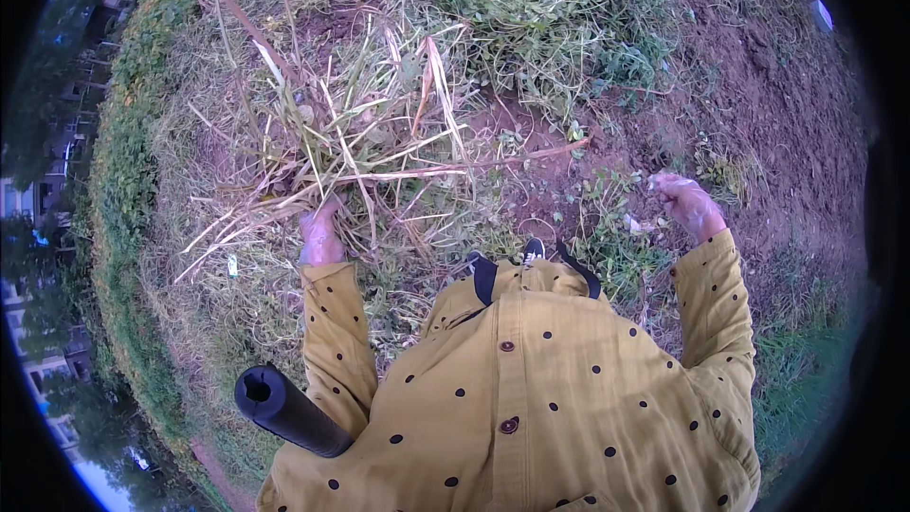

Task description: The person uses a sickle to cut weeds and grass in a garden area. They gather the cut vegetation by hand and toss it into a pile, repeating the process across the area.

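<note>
My left hand [322,233] grips a loose bundle of dry plant stalks [355,149] in front of me, to the left. The stalks fan out in several directions, with pale dried leaves and a few greenish stems among them. One long brown stalk [238,11] rises towards the upper left, and another reaches across to the right. Apart from the bundle, my right hand [688,205] is held out over the soil with its fingers curled in. I see nothing in it, though its palm is hidden.
A heap of pulled green vines [561,28] lies ahead. Bare brown soil [775,107] slopes along the right. A hedge [124,178] runs down the left side, with buildings beyond. A black foam-covered tube [302,416] sticks out by my left arm. My shoes [533,250] stand among weeds.
</note>
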### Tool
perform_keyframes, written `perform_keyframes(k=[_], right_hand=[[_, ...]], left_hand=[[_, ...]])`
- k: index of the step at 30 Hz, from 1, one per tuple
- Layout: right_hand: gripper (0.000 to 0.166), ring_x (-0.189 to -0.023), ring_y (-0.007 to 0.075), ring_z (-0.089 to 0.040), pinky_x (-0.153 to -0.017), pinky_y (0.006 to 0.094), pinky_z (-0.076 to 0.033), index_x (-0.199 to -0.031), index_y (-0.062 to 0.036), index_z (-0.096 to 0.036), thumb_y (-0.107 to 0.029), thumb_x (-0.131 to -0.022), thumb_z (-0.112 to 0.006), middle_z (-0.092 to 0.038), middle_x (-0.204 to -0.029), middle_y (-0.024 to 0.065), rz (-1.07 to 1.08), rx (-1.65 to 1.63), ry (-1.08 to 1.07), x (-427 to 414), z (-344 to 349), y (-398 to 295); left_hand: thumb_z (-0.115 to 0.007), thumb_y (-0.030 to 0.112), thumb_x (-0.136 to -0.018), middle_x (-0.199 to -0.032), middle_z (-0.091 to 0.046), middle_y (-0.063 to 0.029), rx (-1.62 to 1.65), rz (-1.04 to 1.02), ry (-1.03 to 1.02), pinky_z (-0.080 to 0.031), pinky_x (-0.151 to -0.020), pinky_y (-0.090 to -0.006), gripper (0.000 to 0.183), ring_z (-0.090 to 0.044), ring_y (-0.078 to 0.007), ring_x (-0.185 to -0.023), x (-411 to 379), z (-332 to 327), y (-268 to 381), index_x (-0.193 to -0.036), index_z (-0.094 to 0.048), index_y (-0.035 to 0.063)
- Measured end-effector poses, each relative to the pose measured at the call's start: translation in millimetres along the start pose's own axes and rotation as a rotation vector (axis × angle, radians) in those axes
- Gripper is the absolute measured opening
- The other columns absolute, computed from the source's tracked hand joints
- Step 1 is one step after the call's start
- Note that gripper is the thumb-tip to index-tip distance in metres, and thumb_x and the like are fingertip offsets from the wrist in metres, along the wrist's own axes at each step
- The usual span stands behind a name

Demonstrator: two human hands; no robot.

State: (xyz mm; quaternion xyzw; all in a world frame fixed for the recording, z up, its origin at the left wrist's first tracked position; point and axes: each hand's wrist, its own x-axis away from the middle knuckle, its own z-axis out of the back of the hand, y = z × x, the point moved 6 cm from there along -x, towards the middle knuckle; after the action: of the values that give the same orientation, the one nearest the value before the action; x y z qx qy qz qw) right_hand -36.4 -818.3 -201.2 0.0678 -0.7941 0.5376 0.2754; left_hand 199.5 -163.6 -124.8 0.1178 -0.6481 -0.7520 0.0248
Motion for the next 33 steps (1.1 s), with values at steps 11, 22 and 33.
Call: perform_keyframes(k=[11,22,33], right_hand=[[0.046,-0.117,0.0156,-0.052,-0.100,0.0317,-0.040,-0.134,-0.0050,-0.050,-0.022,-0.092,-0.061,-0.055,-0.128,0.0084,0.718,0.439,0.403,50,-5,-160],[0.099,-0.134,0.0372,-0.037,-0.111,0.0413,-0.032,-0.148,-0.0020,-0.022,-0.028,-0.072,-0.080,-0.036,-0.144,0.0245,0.846,0.808,-0.179,44,-302,-79],[0.136,-0.140,0.0357,-0.023,-0.114,0.0345,-0.022,-0.144,0.0057,0.003,-0.050,-0.058,-0.087,-0.018,-0.148,0.0315,0.467,0.469,-0.517,-20,-378,14]], left_hand=[[-0.070,0.008,-0.075,-0.083,-0.062,-0.0054,0.478,0.513,-0.030,-0.055,-0.061,-0.0382,0.011,-0.061,-0.0194,-0.072,46,-44,44,-0.084,-0.063,0.0053],[-0.072,0.015,-0.073,-0.098,-0.065,-0.0098,0.337,0.592,-0.086,-0.051,-0.082,-0.0369,0.023,-0.060,-0.0211,-0.091,54,-69,79,-0.091,-0.068,0.0026],[-0.061,0.011,-0.084,-0.084,-0.066,-0.0098,0.347,0.404,-0.343,-0.055,-0.058,-0.0308,0.018,-0.064,-0.0186,-0.067,59,-139,103,-0.094,-0.066,-0.0020]])
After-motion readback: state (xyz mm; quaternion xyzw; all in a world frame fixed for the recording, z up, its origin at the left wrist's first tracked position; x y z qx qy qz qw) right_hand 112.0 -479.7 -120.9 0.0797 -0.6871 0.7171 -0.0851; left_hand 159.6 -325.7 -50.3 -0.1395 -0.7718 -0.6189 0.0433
